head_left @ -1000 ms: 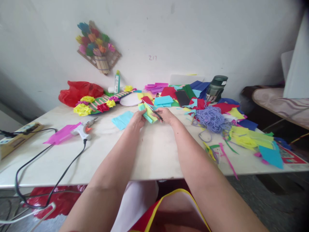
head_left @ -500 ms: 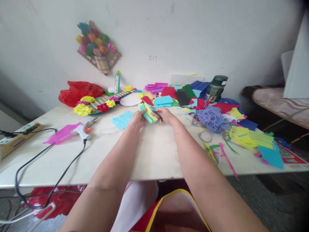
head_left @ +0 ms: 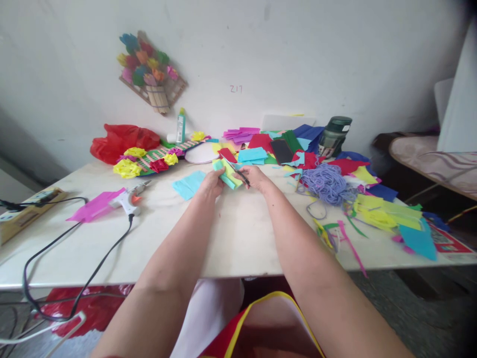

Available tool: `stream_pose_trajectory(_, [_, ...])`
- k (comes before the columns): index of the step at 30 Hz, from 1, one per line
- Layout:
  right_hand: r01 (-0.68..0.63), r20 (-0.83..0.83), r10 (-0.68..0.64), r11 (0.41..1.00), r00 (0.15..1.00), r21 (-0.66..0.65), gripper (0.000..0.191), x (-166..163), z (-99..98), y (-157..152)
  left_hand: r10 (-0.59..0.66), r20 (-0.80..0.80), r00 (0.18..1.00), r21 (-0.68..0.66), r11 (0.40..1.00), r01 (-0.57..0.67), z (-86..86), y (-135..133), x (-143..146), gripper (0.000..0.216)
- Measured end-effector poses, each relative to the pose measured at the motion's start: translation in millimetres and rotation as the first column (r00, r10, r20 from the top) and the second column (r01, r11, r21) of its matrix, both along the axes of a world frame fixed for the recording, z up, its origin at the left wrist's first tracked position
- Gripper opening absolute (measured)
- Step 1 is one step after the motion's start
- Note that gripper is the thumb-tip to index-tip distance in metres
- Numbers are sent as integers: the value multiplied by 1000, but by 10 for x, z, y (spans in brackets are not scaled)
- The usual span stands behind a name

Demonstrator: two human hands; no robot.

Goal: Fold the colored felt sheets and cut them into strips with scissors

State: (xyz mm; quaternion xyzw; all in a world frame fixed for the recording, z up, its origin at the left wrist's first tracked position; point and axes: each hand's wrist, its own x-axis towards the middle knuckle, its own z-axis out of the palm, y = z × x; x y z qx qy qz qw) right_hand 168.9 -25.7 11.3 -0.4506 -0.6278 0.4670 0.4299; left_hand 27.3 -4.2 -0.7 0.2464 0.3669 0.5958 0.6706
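Note:
My left hand (head_left: 215,182) is closed on folded crepe paper (head_left: 230,177), light blue with a yellow-green layer, above the middle of the table. From the other side my right hand (head_left: 254,177) grips a pair of scissors (head_left: 242,175) with dark handles. Their blades lie across the folded paper, pointing to the upper left; how far the blades are apart is too small to tell. A loose light-blue paper sheet (head_left: 188,185) lies on the table left of my left hand. Just beyond the hands are a red paper piece (head_left: 227,155) and folded blue sheets (head_left: 252,155).
At left lie a glue gun (head_left: 127,202) with its black cord, a pink sheet (head_left: 95,206) and a power strip (head_left: 32,211). Behind are a flower-decorated craft piece (head_left: 151,161) and a glue bottle (head_left: 181,127). Purple yarn (head_left: 328,184), paper scraps and a dark bottle (head_left: 334,135) occupy the right.
Hardly anything differs. My hands stay in the same place with the paper and the scissors, with only a slight shift of the scissors against the paper.

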Motion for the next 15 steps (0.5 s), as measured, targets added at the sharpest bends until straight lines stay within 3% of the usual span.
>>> stream_pose_trajectory(8, [-86, -70, 83, 996, 994, -32, 31, 60, -60, 24, -9, 6, 1000, 12, 1000, 8, -64, 56, -27, 23])
stream_pose_trajectory(15, [-77, -70, 74, 996, 995, -52, 32, 68, -63, 24, -76, -35, 997, 95, 992, 79, -124, 73, -40, 23])
